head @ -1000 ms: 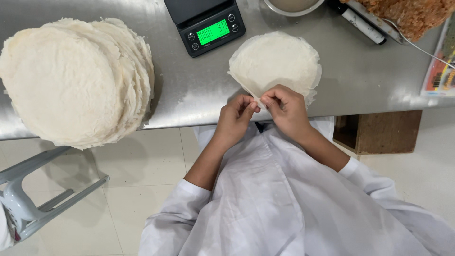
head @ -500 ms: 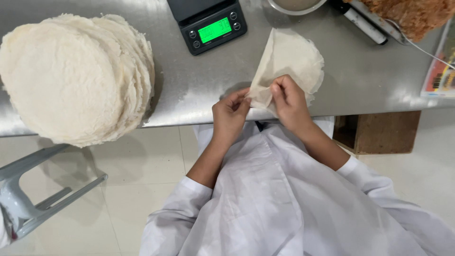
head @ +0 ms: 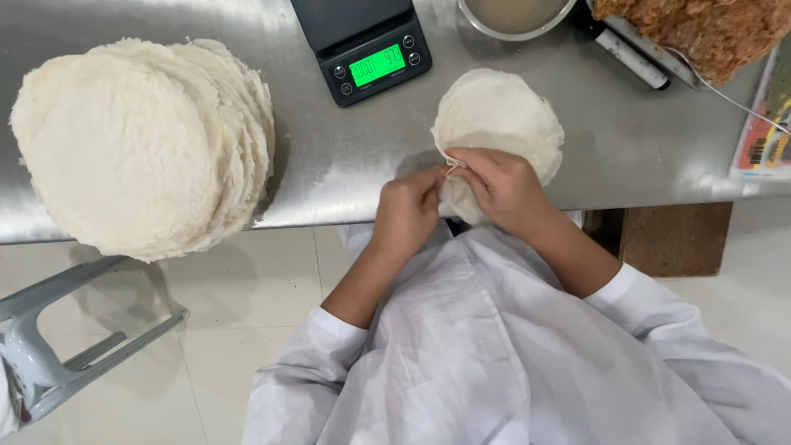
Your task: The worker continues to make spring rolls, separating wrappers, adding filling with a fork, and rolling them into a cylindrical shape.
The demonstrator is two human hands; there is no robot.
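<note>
Stainless steel forms the surface (head: 346, 177), which I view from directly above through the head camera. At its near edge lies a thin, round white wrapper sheet (head: 500, 115), flat on the metal and slightly overhanging the rim toward my body. My left hand (head: 405, 213) and right hand (head: 504, 188) meet at the sheet's near-left margin; the grip of each is a fingertip pinch closed on the thin edge of that wrapper sheet, the two pinches almost touching one another. Well apart to the left sits a tall stack of white wrappers (head: 140, 140), fanned so that the upper rounds shift leftward, its near side projecting past the rim. Beyond the hands stands a black digital scale (head: 362, 41) with a lit green display. To its right are the rim of a metal bowl (head: 515, 16), a black marker with a white barrel (head: 630, 53), and a heap of brown shredded filling (head: 700, 29) at the far right corner. A colourful printed sheet (head: 766, 136) lies at the right edge. Below the surface, a grey plastic stool (head: 58, 354) stands on pale floor tiles.
</note>
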